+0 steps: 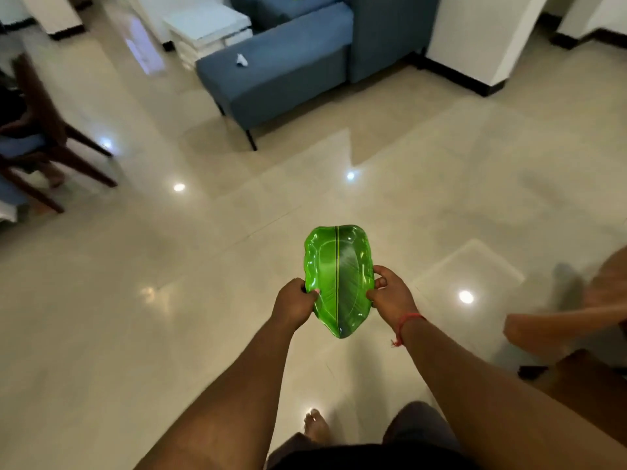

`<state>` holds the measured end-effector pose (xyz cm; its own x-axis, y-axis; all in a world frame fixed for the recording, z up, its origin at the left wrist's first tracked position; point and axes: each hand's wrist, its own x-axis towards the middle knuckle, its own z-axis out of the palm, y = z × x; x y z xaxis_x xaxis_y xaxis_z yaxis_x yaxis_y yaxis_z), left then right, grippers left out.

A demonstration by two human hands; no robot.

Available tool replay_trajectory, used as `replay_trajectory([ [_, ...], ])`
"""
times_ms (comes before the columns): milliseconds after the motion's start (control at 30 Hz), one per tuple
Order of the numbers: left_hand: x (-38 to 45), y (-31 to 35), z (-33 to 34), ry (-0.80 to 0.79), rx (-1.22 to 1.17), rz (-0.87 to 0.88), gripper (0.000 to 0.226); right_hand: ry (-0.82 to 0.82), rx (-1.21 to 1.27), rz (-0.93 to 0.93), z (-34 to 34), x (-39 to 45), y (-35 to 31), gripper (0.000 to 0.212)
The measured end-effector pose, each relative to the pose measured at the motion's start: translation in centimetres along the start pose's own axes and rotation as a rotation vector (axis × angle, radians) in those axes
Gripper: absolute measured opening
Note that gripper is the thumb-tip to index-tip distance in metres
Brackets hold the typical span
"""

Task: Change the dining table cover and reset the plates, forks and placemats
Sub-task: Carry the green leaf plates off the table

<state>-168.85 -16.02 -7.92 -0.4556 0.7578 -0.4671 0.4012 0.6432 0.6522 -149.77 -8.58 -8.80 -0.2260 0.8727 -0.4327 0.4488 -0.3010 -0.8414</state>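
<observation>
A glossy green leaf-shaped plate (337,273) with a yellow midrib is held out in front of me above the tiled floor. My left hand (294,304) grips its left edge with the thumb on top. My right hand (392,293), with a red thread at the wrist, grips its right edge the same way. The plate lies level, long axis pointing away from me. No dining table top, forks or placemats are in view.
A blue sofa (288,72) stands ahead, with a white low table (207,25) behind it. A dark wooden chair (44,130) is at the left edge. Another person's blurred leg and foot (543,327) is at the right. The shiny beige floor (169,317) stretches between them.
</observation>
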Motion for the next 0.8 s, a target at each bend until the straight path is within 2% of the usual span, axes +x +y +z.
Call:
replay_trajectory([
  [233, 10.7, 11.5, 5.1, -0.192, 0.142, 0.163, 0.015, 0.233, 0.147, 0.102, -8.3, 8.6, -0.8, 0.056],
  [500, 19.5, 25.5, 13.1, -0.282, 0.273, 0.256, 0.017, 0.304, 0.234, 0.2, -20.4, 18.7, -0.8, 0.052],
  [667, 23.6, 34.0, 18.8, -0.351, 0.319, 0.34, 0.017, 0.423, 0.251, 0.221, -28.7, 23.7, -1.1, 0.054],
  [800, 28.0, 40.5, 23.7, -0.434, 0.498, 0.464, 0.021, 0.507, 0.273, 0.266, -34.2, 26.9, 0.1, 0.054],
])
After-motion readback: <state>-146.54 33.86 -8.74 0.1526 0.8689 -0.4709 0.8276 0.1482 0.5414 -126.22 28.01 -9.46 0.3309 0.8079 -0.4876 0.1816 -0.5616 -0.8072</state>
